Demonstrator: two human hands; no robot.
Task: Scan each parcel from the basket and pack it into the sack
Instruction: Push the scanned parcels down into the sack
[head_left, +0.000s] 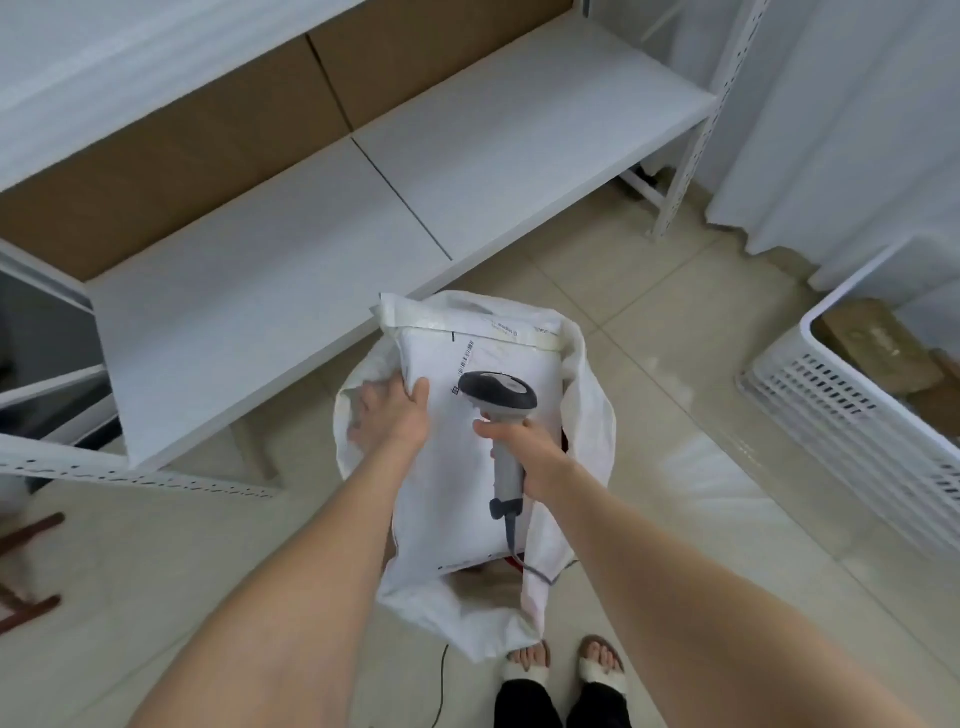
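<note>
Forearms reach down to the sack (589, 415) on the floor. The left hand (392, 415) grips the parcel's (457, 478) left edge, thumb on top. The parcel stands half inside the sack's mouth. The right hand (527, 447) is clenched round the scanner (498, 395), held just over the label's barcode (465, 358). The scanner may be too close to read it. Its cable (535, 569) trails across the sack's rim and could snag or be packed under the parcel. The slack rim may fold inward and catch the parcel. The basket (831, 410) sits well apart, to the right.
</note>
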